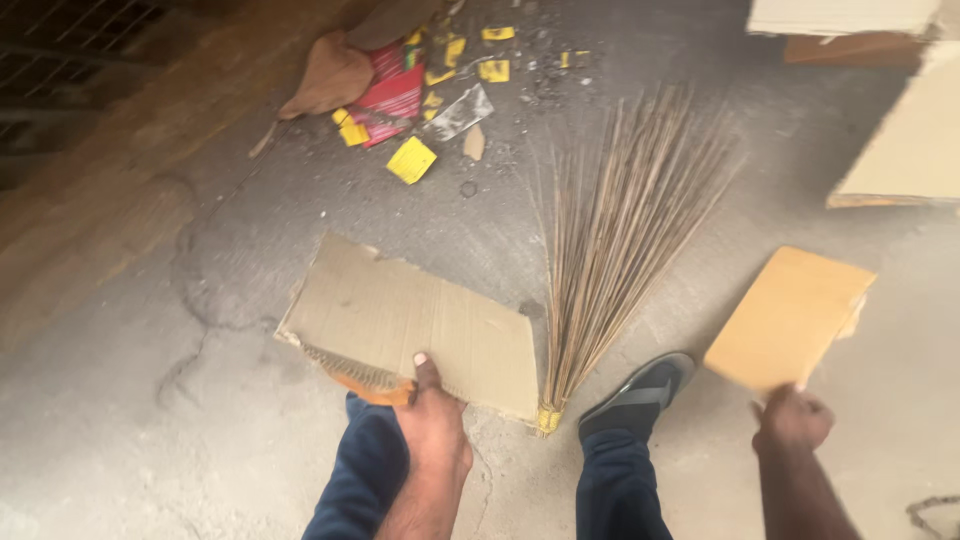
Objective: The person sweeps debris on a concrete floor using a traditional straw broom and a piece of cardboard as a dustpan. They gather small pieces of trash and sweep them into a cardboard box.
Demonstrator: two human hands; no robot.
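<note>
One head-worn camera looks steeply down at the grey concrete floor (180,440) from standing height, facing forward; the wearer's knees fill the lower middle of the frame.

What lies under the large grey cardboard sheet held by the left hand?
An orange edge peeks from beneath the cardboard sheet near the left hand. The concrete floor lies around it; the rest underneath is covered.

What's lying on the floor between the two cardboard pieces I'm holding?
In the head view, a stick broom lies between the grey cardboard and the tan cardboard, with a sandalled foot beside its bound end.
</note>
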